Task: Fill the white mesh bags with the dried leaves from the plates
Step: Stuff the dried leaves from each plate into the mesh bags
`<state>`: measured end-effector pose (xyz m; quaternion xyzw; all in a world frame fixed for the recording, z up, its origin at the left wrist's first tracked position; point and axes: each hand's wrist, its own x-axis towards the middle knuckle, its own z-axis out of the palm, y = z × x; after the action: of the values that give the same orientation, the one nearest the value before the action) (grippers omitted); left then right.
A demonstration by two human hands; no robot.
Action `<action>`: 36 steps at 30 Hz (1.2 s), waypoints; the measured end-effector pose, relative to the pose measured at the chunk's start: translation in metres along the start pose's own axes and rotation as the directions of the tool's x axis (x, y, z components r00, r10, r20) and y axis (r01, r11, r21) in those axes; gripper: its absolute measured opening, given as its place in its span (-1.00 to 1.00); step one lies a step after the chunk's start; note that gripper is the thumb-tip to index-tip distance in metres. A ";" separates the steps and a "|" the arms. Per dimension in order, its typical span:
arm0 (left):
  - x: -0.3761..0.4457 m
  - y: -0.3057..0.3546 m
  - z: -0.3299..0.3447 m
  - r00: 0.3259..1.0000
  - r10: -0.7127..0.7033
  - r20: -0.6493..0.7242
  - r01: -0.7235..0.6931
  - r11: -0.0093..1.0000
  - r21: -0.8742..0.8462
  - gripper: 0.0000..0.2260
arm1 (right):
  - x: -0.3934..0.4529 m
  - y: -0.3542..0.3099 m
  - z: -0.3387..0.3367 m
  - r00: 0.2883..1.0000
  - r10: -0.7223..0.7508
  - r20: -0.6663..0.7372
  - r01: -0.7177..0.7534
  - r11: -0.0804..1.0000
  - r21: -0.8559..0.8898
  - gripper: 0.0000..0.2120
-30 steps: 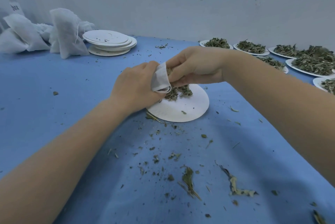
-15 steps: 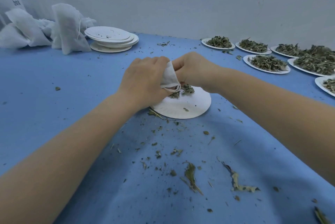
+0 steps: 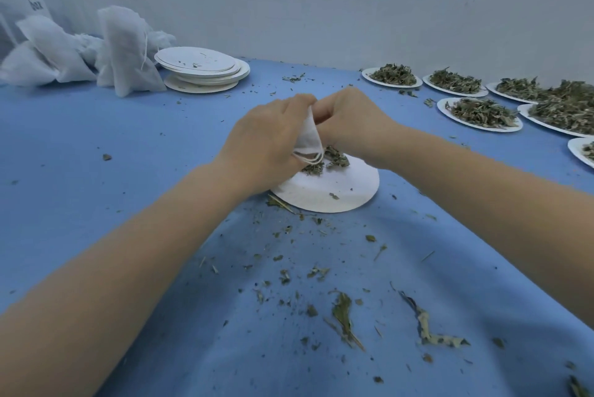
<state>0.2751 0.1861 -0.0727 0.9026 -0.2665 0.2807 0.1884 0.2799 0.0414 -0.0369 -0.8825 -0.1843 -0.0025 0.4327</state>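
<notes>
My left hand (image 3: 263, 142) grips a small white mesh bag (image 3: 308, 139) just above a white paper plate (image 3: 334, 194) in the middle of the blue table. A small clump of dried leaves (image 3: 332, 162) lies on the far part of that plate, right under the bag. My right hand (image 3: 350, 120) sits against the bag's far side with its fingers curled down and hidden behind the bag and the left hand; what they hold is out of sight.
Filled white mesh bags (image 3: 125, 49) lie at the back left beside a stack of empty plates (image 3: 202, 70). Several plates heaped with dried leaves (image 3: 479, 110) fill the right side. Leaf crumbs (image 3: 344, 316) litter the near cloth. A white wall bounds the far side.
Both hands have come lower and closer together over the plate. The right hand has turned from lying across the bag to pointing its fingers down behind it.
</notes>
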 end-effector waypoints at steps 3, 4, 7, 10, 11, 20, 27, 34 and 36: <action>-0.001 -0.001 -0.002 0.999 -0.053 -0.005 0.052 0.994 -0.097 -0.44 | -0.003 -0.001 0.000 0.998 -0.045 0.031 0.042 0.995 0.094 -0.83; 0.000 -0.003 -0.005 0.996 -0.089 -0.016 0.086 0.987 -0.138 -0.41 | -0.004 -0.001 -0.003 0.996 -0.059 0.066 0.049 0.989 0.142 -0.76; 0.001 -0.012 -0.013 0.984 -0.177 -0.028 0.170 0.972 -0.161 -0.38 | -0.005 0.001 -0.014 0.985 -0.081 0.150 0.056 0.984 0.167 -0.60; 0.002 -0.022 -0.017 0.975 -0.221 -0.008 0.219 0.970 -0.109 -0.42 | -0.002 0.005 -0.027 0.989 -0.117 0.088 0.096 0.973 0.211 -0.72; 0.001 -0.024 -0.016 0.974 -0.227 -0.004 0.226 0.969 -0.098 -0.42 | 0.000 0.008 -0.031 0.993 -0.109 0.040 0.097 0.969 0.229 -0.77; -0.003 -0.038 -0.011 0.977 -0.211 0.031 0.212 0.976 -0.050 -0.49 | 0.014 0.044 -0.019 0.976 0.070 0.206 0.079 0.768 -0.635 -0.44; -0.009 -0.048 -0.006 0.968 -0.246 0.045 0.250 0.959 -0.136 -0.47 | 0.004 0.038 -0.024 0.965 0.066 0.252 0.093 0.817 -0.570 -0.55; -0.015 -0.052 -0.004 0.929 -0.370 0.020 0.364 0.900 -0.240 -0.51 | 0.005 0.028 -0.008 0.954 0.092 0.286 0.099 0.802 -0.589 -0.61; -0.015 -0.053 -0.003 0.929 -0.370 0.024 0.366 0.902 -0.231 -0.52 | 0.005 0.031 -0.007 0.973 0.031 0.228 0.118 0.783 -0.610 -0.67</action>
<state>0.2939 0.2353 -0.0895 0.9055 -0.1204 0.2163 0.3445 0.2954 0.0204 -0.0554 -0.9653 -0.2418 0.0271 0.0950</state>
